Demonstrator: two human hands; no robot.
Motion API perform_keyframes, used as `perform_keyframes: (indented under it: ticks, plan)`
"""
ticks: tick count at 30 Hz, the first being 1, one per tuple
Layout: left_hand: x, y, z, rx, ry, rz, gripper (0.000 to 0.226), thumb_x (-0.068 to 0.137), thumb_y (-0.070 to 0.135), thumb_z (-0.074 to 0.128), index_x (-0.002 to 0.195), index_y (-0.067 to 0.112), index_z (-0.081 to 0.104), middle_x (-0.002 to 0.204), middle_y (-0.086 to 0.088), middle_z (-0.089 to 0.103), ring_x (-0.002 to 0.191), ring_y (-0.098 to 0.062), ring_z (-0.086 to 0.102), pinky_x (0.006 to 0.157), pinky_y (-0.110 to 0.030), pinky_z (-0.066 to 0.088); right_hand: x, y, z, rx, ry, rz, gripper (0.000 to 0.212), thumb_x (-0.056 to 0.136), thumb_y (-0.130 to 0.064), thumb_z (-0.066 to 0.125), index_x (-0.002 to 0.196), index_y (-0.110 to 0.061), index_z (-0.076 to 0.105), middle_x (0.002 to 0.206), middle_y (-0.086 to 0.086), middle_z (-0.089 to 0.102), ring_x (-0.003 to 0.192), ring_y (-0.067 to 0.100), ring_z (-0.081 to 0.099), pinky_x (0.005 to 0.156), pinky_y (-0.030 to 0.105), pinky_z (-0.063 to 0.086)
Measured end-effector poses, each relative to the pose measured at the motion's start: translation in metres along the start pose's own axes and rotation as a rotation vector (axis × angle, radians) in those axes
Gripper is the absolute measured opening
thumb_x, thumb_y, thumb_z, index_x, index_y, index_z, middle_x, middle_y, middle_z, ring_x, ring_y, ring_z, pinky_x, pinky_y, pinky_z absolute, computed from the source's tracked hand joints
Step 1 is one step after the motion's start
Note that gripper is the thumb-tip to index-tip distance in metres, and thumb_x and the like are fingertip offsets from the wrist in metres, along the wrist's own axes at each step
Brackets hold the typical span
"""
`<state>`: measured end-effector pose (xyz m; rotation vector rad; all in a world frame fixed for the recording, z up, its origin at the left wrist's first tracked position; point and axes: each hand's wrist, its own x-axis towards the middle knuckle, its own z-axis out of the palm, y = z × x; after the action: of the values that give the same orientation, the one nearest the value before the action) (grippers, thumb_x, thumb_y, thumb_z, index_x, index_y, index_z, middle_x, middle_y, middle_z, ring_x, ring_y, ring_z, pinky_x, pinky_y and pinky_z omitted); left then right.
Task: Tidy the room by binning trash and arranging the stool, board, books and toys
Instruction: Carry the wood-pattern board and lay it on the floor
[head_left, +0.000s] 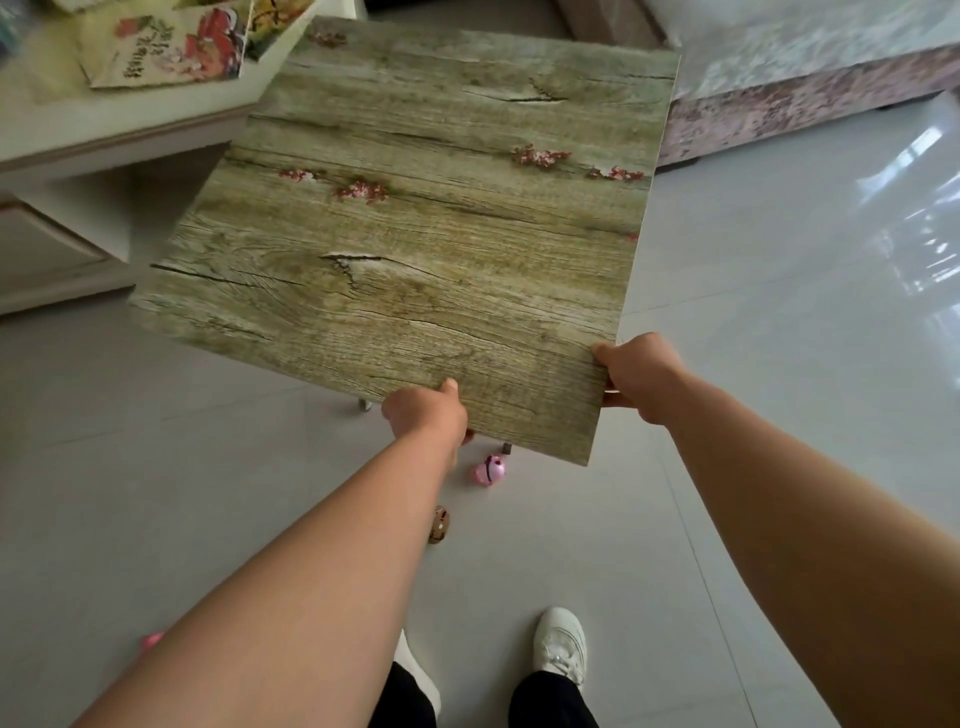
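- I see a large, thin, square board printed with weathered green-brown wood grain and small red flower clusters (415, 223). Both hands hold it up off the floor, its face towards me.
- My left grip (426, 415) clamps the board's near edge: the thumb lies on top and the fingers curl underneath.
- My right grip (641, 376) clamps the right side just beside the near corner, again with the thumb on top and the fingers wrapped under.
- In this view the board's far left corner overlaps the edge of the low white table (104, 135) at upper left; I cannot tell whether they touch.
- On that table lie flat books with painted floral covers (171, 47), side by side and partly cropped by the frame.
- Under the board's near edge a slim metal leg tip (363, 405) meets the floor. What it belongs to is hidden.
- A small pink round toy (489, 470) sits on the pale glossy tiled floor (779, 364), just below the board's near corner.
- A little brown spotted toy (439, 525) lies close by, partly behind my left forearm.
- A sliver of a bright pink object (152, 639) peeks out beside that forearm at lower left.
- A pink mottled upholstered couch base (805, 98) runs along the upper right.
- A white shoe (561, 644) stands on the tiles at the bottom.
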<state>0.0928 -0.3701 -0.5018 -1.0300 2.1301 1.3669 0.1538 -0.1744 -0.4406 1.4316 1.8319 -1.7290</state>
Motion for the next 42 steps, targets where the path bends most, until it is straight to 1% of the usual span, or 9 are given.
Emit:
perform_keyframes:
  ticks: [7,12,16,25,28,31,35,37,42]
  plan:
    - [-0.017,0.012,0.034,0.071,-0.055,0.009,0.055,0.08,0.034,0.07,0.117,-0.002,0.051,0.11,-0.019,0.063,0.087,-0.042,0.067,0.075,-0.048,0.059,0.01,0.002,-0.036,0.057,0.028,0.011,0.016,0.095,-0.015,0.055,0.083,-0.003,0.053,0.091,0.012,0.064,0.068,0.022,0.066,0.049,0.03,0.058]
    - [-0.035,0.022,0.064,0.076,-0.115,0.045,0.051,0.084,0.03,0.067,0.119,-0.003,0.05,0.111,-0.018,0.063,0.087,-0.04,0.067,0.074,-0.049,0.059,0.017,0.001,-0.066,0.049,0.072,0.008,0.019,0.095,-0.013,0.054,0.079,-0.003,0.053,0.091,0.013,0.063,0.079,0.03,0.068,0.065,0.038,0.059]
    - [-0.051,0.028,0.083,0.115,-0.162,0.077,0.049,0.086,0.03,0.064,0.12,-0.004,0.05,0.112,-0.017,0.063,0.087,-0.039,0.068,0.073,-0.049,0.059,0.022,0.001,-0.087,0.093,0.1,0.029,0.019,0.096,-0.012,0.053,0.079,-0.003,0.051,0.078,0.01,0.059,0.063,0.022,0.063,0.047,0.032,0.057]
    - [-0.077,0.036,0.098,0.206,-0.227,0.083,0.028,0.098,0.022,0.05,0.113,-0.001,0.048,0.085,-0.009,0.055,0.082,-0.033,0.066,0.082,-0.049,0.057,0.032,0.01,-0.11,0.098,0.162,0.058,0.014,0.095,-0.014,0.053,0.094,0.0,0.055,0.082,0.01,0.061,0.064,0.022,0.063,0.065,0.038,0.058]
    - [-0.067,0.033,0.09,0.295,-0.216,0.11,0.044,0.096,0.032,0.051,0.122,-0.004,0.05,0.119,-0.015,0.059,0.102,-0.035,0.065,0.087,-0.048,0.055,0.028,0.016,-0.106,0.114,0.172,0.07,0.022,0.094,-0.017,0.053,0.101,0.003,0.061,0.092,0.013,0.066,0.071,0.024,0.066,0.076,0.043,0.059]
    - [-0.056,0.039,0.081,0.233,-0.151,0.113,0.057,0.091,0.037,0.058,0.13,-0.002,0.043,0.123,-0.016,0.061,0.105,-0.036,0.064,0.084,-0.048,0.057,0.017,0.027,-0.096,0.211,0.144,0.09,0.016,0.095,-0.016,0.05,0.083,-0.009,0.059,0.095,0.012,0.064,0.076,0.024,0.063,0.059,0.035,0.055]
    - [-0.048,0.051,0.078,0.099,-0.112,0.094,0.1,0.088,0.033,0.065,0.15,0.004,-0.009,0.14,-0.013,0.045,0.114,-0.036,0.058,0.092,-0.048,0.052,0.005,0.047,-0.075,0.313,0.126,0.135,0.013,0.095,-0.026,0.053,0.099,-0.014,0.054,0.098,0.006,0.06,0.086,0.024,0.062,0.065,0.04,0.056]
    - [-0.039,0.053,0.079,0.056,-0.138,0.087,0.112,0.086,0.03,0.068,0.147,0.007,-0.023,0.131,-0.006,0.049,0.107,-0.033,0.06,0.086,-0.048,0.055,0.002,0.051,-0.069,0.356,0.139,0.14,0.019,0.095,-0.029,0.055,0.106,-0.014,0.051,0.091,0.002,0.057,0.078,0.02,0.06,0.07,0.042,0.057]
    - [-0.032,0.059,0.075,0.043,-0.237,0.032,0.094,0.084,0.023,0.074,0.15,0.011,0.008,0.125,0.0,0.052,0.058,-0.017,0.056,0.07,-0.043,0.06,-0.003,0.052,-0.069,0.318,0.192,0.094,0.021,0.094,-0.028,0.057,0.101,-0.009,0.052,0.091,0.006,0.056,0.077,0.022,0.059,0.06,0.036,0.056]
